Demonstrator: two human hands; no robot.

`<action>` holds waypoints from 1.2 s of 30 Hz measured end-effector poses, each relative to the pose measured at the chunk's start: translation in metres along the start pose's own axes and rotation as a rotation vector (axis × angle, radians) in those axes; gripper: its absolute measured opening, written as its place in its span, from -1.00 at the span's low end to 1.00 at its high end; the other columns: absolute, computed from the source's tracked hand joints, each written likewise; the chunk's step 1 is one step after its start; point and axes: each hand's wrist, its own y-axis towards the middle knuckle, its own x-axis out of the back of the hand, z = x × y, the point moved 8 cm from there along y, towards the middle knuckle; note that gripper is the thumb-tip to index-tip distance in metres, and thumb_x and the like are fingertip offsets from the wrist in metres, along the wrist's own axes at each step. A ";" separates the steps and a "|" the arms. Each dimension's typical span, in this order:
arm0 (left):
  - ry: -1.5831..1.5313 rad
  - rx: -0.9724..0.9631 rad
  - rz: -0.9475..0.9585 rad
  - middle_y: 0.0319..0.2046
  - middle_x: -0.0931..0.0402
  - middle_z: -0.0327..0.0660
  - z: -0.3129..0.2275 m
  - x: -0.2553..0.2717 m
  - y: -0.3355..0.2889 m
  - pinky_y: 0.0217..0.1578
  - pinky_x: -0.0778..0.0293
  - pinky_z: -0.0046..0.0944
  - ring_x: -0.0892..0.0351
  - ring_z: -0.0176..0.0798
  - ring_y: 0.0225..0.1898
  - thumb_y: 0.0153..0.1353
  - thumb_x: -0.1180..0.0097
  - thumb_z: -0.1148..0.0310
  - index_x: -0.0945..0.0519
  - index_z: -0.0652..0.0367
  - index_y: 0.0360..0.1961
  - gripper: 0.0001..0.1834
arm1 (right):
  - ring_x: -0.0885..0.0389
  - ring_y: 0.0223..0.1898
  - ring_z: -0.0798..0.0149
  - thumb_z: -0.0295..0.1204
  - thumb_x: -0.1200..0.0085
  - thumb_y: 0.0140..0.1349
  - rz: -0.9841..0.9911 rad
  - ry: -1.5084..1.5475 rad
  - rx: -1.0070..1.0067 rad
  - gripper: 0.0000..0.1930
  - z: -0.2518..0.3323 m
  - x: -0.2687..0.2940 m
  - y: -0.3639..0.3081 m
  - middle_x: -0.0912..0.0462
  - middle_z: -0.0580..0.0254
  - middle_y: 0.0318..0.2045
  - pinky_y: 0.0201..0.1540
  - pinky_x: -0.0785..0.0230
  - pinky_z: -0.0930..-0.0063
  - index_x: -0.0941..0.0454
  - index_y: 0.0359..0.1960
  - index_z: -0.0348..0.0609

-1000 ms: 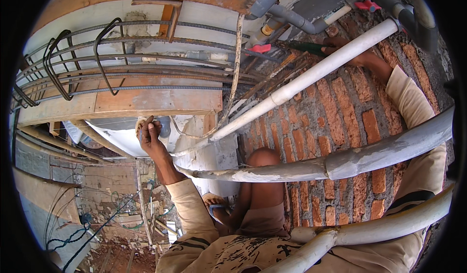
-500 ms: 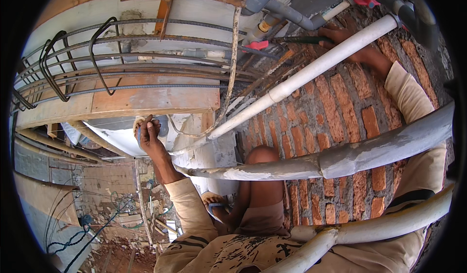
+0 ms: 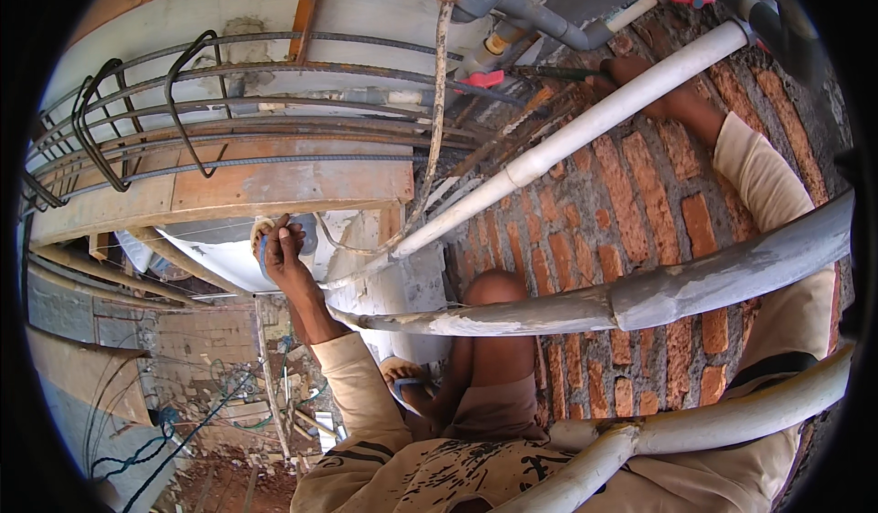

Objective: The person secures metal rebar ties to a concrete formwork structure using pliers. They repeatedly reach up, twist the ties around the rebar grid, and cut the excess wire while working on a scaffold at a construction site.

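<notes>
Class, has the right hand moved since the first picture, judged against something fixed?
Yes, slightly: the right hand has shifted left, closer to the lower red valve handle.

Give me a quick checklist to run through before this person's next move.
1. Right hand on the green-handled tool: ok, the fingers appear closed around its handle.
2. Unblocked view of the right hand: not ok, the white pipe crosses in front and hides part of it.
3. Tool's far end: cannot tell, it gets lost in the clutter near the red valve handle.
4. Left hand holding something: cannot tell, its fingers are bunched.
5. Firm footing: cannot tell, a sandalled foot shows, but not its hold.
</notes>
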 end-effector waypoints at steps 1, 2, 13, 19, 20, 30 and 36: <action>0.005 -0.006 0.009 -0.30 -0.64 -0.18 -0.001 -0.001 0.000 -0.16 -0.56 -0.37 -0.58 -0.37 -0.29 0.46 -0.04 0.32 -0.66 0.29 0.03 -0.70 | -0.65 -0.27 -0.07 -0.02 0.06 0.48 0.033 0.011 -0.020 -0.48 -0.002 -0.002 0.002 -0.61 -0.23 -0.32 -0.20 -0.39 0.02 -0.57 -0.16 -0.36; 0.008 -0.015 0.015 -0.29 -0.64 -0.18 -0.001 -0.002 0.000 -0.16 -0.56 -0.37 -0.58 -0.37 -0.29 0.46 -0.04 0.32 -0.66 0.30 0.03 -0.69 | -0.65 -0.27 -0.10 -0.02 0.06 0.49 0.063 0.020 -0.038 -0.48 -0.005 -0.002 0.004 -0.61 -0.26 -0.28 -0.21 -0.39 0.01 -0.58 -0.13 -0.37; 0.020 0.013 0.015 -0.28 -0.64 -0.19 -0.001 -0.005 -0.005 -0.17 -0.51 -0.38 -0.56 -0.38 -0.28 0.45 -0.06 0.27 -0.65 0.30 0.04 -0.66 | -0.51 0.09 -0.08 -0.09 0.01 0.42 0.032 -0.049 0.116 -0.44 -0.002 0.004 -0.005 -0.50 -0.22 0.08 0.13 -0.31 0.00 -0.35 0.23 -0.32; -0.012 0.014 0.020 -0.29 -0.63 -0.20 0.004 -0.003 -0.003 -0.16 -0.51 -0.38 -0.55 -0.38 -0.27 0.46 -0.05 0.25 -0.65 0.31 0.04 -0.65 | -0.43 0.29 -0.06 -0.13 -0.03 0.38 -0.295 -0.759 0.293 -0.34 0.015 -0.012 -0.027 -0.44 -0.18 0.26 0.31 -0.26 -0.01 -0.24 0.39 -0.28; -0.017 0.012 0.023 -0.29 -0.62 -0.20 0.004 -0.003 -0.003 -0.16 -0.51 -0.38 -0.55 -0.38 -0.27 0.46 -0.05 0.25 -0.65 0.31 0.04 -0.65 | -0.35 0.36 -0.09 -0.11 -0.02 0.37 -0.317 -0.909 0.337 -0.29 0.015 -0.019 -0.029 -0.38 -0.17 0.31 0.40 -0.16 -0.02 -0.17 0.43 -0.27; -0.029 0.019 0.034 -0.28 -0.62 -0.20 0.004 -0.003 -0.004 -0.16 -0.53 -0.37 -0.57 -0.38 -0.28 0.45 -0.05 0.29 -0.64 0.31 0.05 -0.67 | -0.62 0.01 -0.17 -0.19 -0.08 0.37 -0.112 -0.353 0.331 -0.43 -0.009 -0.002 -0.006 -0.60 -0.18 -0.07 -0.08 -0.50 0.07 -0.30 0.26 -0.35; -0.010 0.046 0.034 -0.27 -0.61 -0.19 0.005 0.002 -0.005 -0.17 -0.55 -0.37 -0.58 -0.37 -0.28 0.45 -0.06 0.29 -0.64 0.31 0.02 -0.68 | -0.64 0.00 -0.18 -0.20 -0.20 0.27 -0.047 0.195 0.095 -0.42 -0.021 0.006 0.017 -0.63 -0.25 -0.10 0.02 -0.43 0.06 -0.39 0.19 -0.36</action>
